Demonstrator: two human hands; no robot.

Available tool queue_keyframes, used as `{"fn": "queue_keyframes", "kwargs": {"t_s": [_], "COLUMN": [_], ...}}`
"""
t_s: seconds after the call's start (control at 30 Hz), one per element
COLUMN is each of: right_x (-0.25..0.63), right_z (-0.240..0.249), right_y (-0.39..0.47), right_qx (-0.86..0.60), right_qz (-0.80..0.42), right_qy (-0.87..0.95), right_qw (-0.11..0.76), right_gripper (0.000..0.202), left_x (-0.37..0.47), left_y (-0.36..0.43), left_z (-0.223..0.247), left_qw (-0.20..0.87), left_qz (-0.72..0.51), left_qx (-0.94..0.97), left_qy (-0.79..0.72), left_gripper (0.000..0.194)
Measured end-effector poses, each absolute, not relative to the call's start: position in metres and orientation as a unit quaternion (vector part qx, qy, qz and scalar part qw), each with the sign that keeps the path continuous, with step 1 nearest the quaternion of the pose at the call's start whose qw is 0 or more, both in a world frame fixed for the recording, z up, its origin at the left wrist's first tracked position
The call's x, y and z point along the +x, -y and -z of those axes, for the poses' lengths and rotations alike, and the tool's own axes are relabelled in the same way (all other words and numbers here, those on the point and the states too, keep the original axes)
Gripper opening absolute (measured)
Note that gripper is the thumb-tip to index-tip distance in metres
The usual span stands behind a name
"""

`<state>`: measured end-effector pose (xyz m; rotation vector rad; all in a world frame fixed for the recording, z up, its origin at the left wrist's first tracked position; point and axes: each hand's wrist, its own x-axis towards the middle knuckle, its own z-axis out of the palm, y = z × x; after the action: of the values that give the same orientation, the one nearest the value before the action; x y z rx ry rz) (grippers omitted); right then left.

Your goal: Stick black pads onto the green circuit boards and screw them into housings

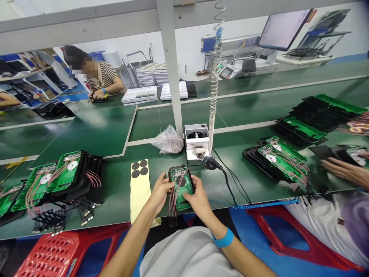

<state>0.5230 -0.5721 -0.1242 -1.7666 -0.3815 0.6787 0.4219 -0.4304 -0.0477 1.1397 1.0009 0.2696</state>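
The person's left hand [159, 193] is partly curled, with thumb and fingers at the left edge of a flat, rectangular black casing with a green face [185, 198]. The right hand [198, 197], a blue band [224, 238] on its wrist, grips the opposite edge, its thumb laid over the lower part of the green face and its fingers bent around the side. Between them, the hands hold the casing at the near edge of the green desk [115, 200]. Thin reddish wires [172, 198] run down its left side to small black connectors [173, 221] at the desk's edge.

Just left of the left hand lies a pale yellow sheet [140, 200] bearing four dark round discs [140, 168]. Beyond the casing stand a small white machine [196, 128] and, beside it, a clear plastic bag [170, 140] of small pieces. A black plug [211, 163] on a thick cable is near the machine's front.

Farther out, stacked wired green-and-black casings [69, 169] fill the left, and a similar stack [282, 157] sits right, near a co-worker's hand [346, 172].
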Motion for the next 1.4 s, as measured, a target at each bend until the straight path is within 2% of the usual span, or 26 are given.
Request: {"fn": "queue_keyframes", "kwargs": {"t_s": [0.1, 0.2, 0.33, 0.47, 0.63, 0.7, 0.87, 1.07, 1.17, 1.3, 1.4], "right_x": [0.521, 0.521, 0.521, 0.525, 0.517, 0.510, 0.501, 0.505, 0.511, 0.521, 0.520], "right_z": [0.128, 0.125, 0.107, 0.076, 0.046, 0.042, 0.037, 0.022, 0.020, 0.022, 0.015], "right_y": [0.575, 0.580, 0.590, 0.594, 0.580, 0.571, 0.550, 0.534, 0.525, 0.507, 0.490], "right_qx": [-0.742, -0.732, -0.723, -0.661, -0.622, -0.624, -0.651, -0.659, -0.667, -0.653, -0.632], "right_qz": [-0.288, -0.289, -0.281, -0.368, -0.364, -0.358, -0.329, -0.324, -0.317, -0.307, -0.292], "right_qy": [0.167, 0.183, 0.176, 0.225, 0.265, 0.249, 0.199, 0.229, 0.228, 0.180, 0.122], "right_qw": [0.582, 0.589, 0.606, 0.613, 0.641, 0.648, 0.654, 0.639, 0.634, 0.669, 0.707], "right_gripper": [0.093, 0.092, 0.091, 0.082, 0.071, 0.070, 0.071, 0.076, 0.075, 0.086, 0.091], "left_x": [0.424, 0.421, 0.409, 0.396, 0.389, 0.388, 0.384, 0.382, 0.383, 0.379, 0.371], "left_y": [0.427, 0.427, 0.431, 0.441, 0.453, 0.455, 0.450, 0.434, 0.428, 0.427, 0.423], "left_z": [0.053, 0.058, 0.058, 0.048, 0.028, 0.021, 0.010, -0.004, -0.011, -0.014, -0.013], "left_qw": [0.651, 0.622, 0.651, 0.671, 0.597, 0.591, 0.609, 0.585, 0.600, 0.659, 0.658], "left_qz": [-0.122, -0.126, -0.121, -0.167, -0.198, -0.202, -0.219, -0.238, -0.225, -0.212, -0.189], "left_qx": [0.639, 0.696, 0.680, 0.659, 0.710, 0.705, 0.676, 0.695, 0.687, 0.644, 0.656], "left_qy": [-0.391, -0.337, -0.317, -0.297, -0.316, -0.336, -0.352, -0.344, -0.343, -0.326, -0.318], "left_gripper": [0.112, 0.098, 0.084, 0.078, 0.062, 0.062, 0.078, 0.063, 0.070, 0.099, 0.111]}}
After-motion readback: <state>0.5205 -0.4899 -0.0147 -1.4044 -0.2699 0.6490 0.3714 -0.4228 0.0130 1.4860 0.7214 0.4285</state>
